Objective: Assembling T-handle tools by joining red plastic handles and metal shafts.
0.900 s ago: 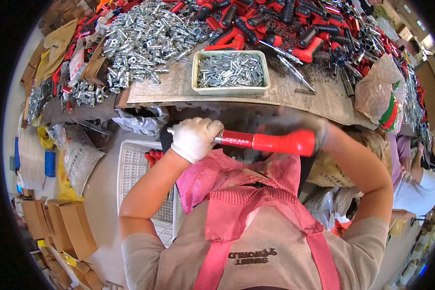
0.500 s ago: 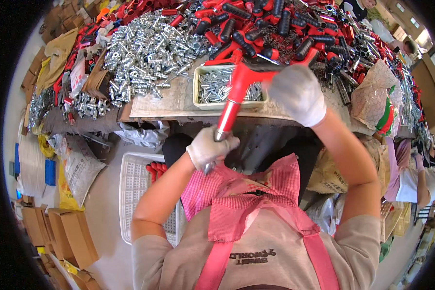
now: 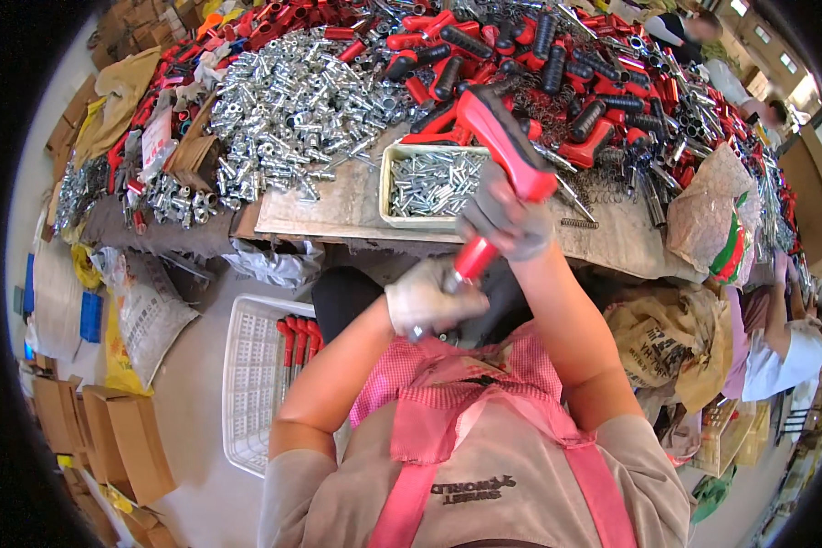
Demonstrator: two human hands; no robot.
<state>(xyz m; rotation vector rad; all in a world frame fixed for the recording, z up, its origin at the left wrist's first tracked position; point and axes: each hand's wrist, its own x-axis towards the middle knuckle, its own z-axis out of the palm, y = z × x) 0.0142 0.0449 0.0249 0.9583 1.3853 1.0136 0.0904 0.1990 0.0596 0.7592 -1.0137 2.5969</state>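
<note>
A red T-handled tool (image 3: 511, 151) with a black grip along its top is tilted in front of me, its handle up toward the table. My right hand (image 3: 507, 219), in a whitish glove, is closed round the tool's red stem just below the handle. Lower on the same tool, my left hand (image 3: 429, 297), also gloved and slightly blurred, is wrapped round the metal shaft. The shaft's tip shows a little below that hand. Behind my right hand, a pale tray (image 3: 390, 216) of small silver pins stands at the table's near edge.
Silver metal fittings (image 3: 292, 114) are heaped on the table at left. Red-and-black handles (image 3: 594, 137) pile up at right, among springs. Below left, a white crate (image 3: 237, 402) holds several red-handled tools (image 3: 300, 338). A clear bag (image 3: 703, 215) sits at right; people work beyond.
My right hand has moved from the handle's right end down onto the stem. The handle has swung round and now points up and across. My left hand stays at the shaft, slightly lower and right.
</note>
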